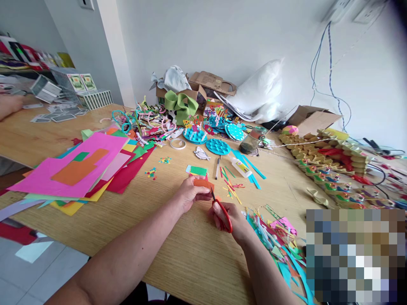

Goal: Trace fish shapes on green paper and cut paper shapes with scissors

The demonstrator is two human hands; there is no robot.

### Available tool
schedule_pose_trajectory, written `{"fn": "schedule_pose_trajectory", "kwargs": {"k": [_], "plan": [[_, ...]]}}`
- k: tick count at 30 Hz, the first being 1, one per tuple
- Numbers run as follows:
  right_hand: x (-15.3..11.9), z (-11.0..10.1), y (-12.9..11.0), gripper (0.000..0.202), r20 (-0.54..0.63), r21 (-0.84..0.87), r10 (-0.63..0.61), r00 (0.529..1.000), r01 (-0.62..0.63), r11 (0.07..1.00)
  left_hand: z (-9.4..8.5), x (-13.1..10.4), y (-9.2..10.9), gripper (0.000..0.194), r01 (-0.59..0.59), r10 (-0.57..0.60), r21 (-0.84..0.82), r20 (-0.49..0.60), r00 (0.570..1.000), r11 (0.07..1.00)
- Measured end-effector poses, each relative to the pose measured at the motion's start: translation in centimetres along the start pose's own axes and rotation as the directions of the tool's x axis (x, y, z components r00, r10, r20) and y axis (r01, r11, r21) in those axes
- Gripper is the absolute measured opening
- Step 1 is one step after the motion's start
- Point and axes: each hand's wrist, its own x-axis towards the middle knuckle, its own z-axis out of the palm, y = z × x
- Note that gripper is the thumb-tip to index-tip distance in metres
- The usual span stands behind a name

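An orange piece of paper (pixel 203 184) is pinched in my left hand (pixel 190 194), over the middle of the wooden table. My right hand (pixel 231 222) holds scissors with red handles (pixel 227 217), their dark blades pointing up and left at the paper's right edge. Just beyond my left hand lies a green paper piece (pixel 198 170). A pen (pixel 218 168) and a white glue bottle (pixel 241 167) rest farther back, near thin coloured strips (pixel 234 192). Two blue discs (pixel 218 147) and a white fish cutout (pixel 202 153) are behind them.
Stacked coloured sheets (pixel 73 169) cover the table's left side. Paper scraps (pixel 286 254) lie beside my right forearm. Egg-carton pieces (pixel 337 169) stand at the right, a glass jar (pixel 252 142) and boxes (pixel 213 80) at the back. Another person's hand (pixel 11 106) shows at far left.
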Motion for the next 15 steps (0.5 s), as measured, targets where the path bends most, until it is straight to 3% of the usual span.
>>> {"fn": "schedule_pose_trajectory", "kwargs": {"k": [15], "plan": [[0.29,0.01,0.16,0.052,-0.007,0.052,-0.009,1.000,0.009,0.999,-0.05,0.13,-0.06,0.045,0.002,-0.003,-0.002,-0.005,1.000,1.000]]}}
